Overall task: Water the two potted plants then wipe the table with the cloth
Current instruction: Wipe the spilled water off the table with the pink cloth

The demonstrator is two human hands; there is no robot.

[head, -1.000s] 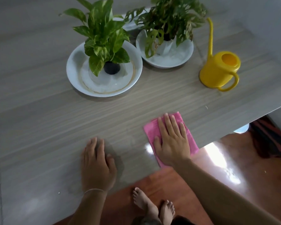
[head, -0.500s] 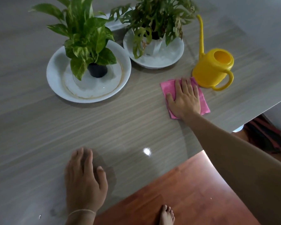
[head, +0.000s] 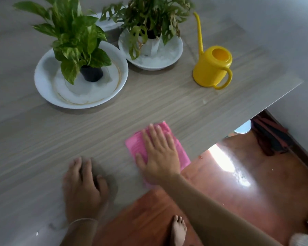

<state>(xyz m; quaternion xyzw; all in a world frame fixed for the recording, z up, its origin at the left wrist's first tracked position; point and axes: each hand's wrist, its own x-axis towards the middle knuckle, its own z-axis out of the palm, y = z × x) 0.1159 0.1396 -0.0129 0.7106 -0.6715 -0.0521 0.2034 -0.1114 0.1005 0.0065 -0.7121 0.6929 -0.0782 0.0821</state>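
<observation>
Near the table (head: 43, 139) edge, the flat right hand (head: 160, 155) presses the pink cloth (head: 137, 144), seemingly mid-wipe, left hand (head: 82, 189) resting open; unwiped areas likely come next.

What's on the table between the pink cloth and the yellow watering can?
Nothing: in the head view, only bare table lies between the cloth under the right hand and the watering can.

Two white dishes (head: 43, 82) on grey tabletop, reddish wood floor (head: 256, 192) below (w/ bright glare patch).
</observation>
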